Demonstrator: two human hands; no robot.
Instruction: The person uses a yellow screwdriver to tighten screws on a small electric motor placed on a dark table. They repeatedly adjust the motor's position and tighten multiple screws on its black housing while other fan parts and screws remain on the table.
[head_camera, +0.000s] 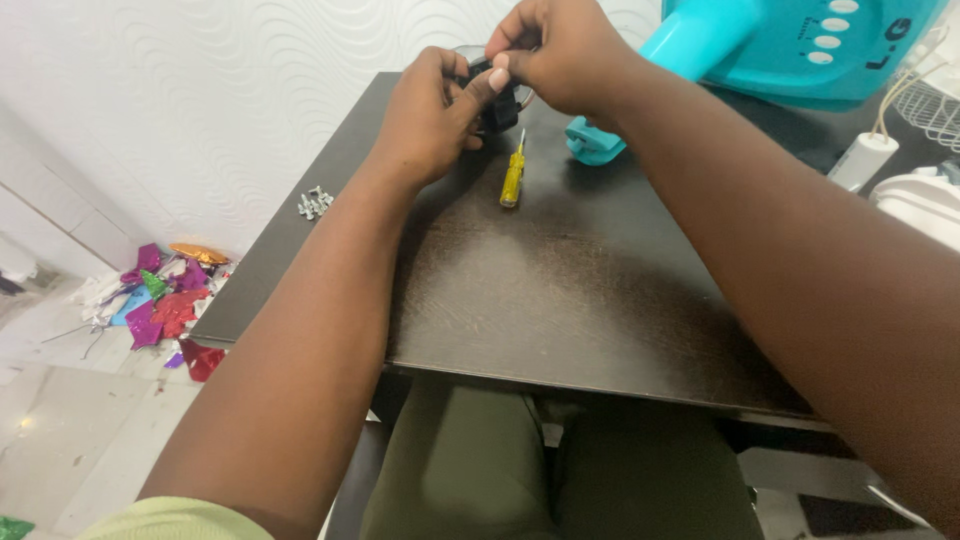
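a small black part (497, 100) is sitting above the far table (560, 290) edge, both grips clenching it: left hand (430, 118) from the left, right hand (560, 55) from above. a yellow screwdriver (513, 175) is lying just beneath; loose screws (314, 203) are resting near the left edge.

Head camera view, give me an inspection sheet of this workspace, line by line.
Surface: dark wooden table, scuffed.
Job's things: small black part held by both hands; yellow screwdriver lying beside it.
Clutter: small pile of screws; teal clip.
Grippers: left hand and right hand both pinch the part.
Cables: white cord at right.
Surroundings: teal fan body; foil scraps on floor.
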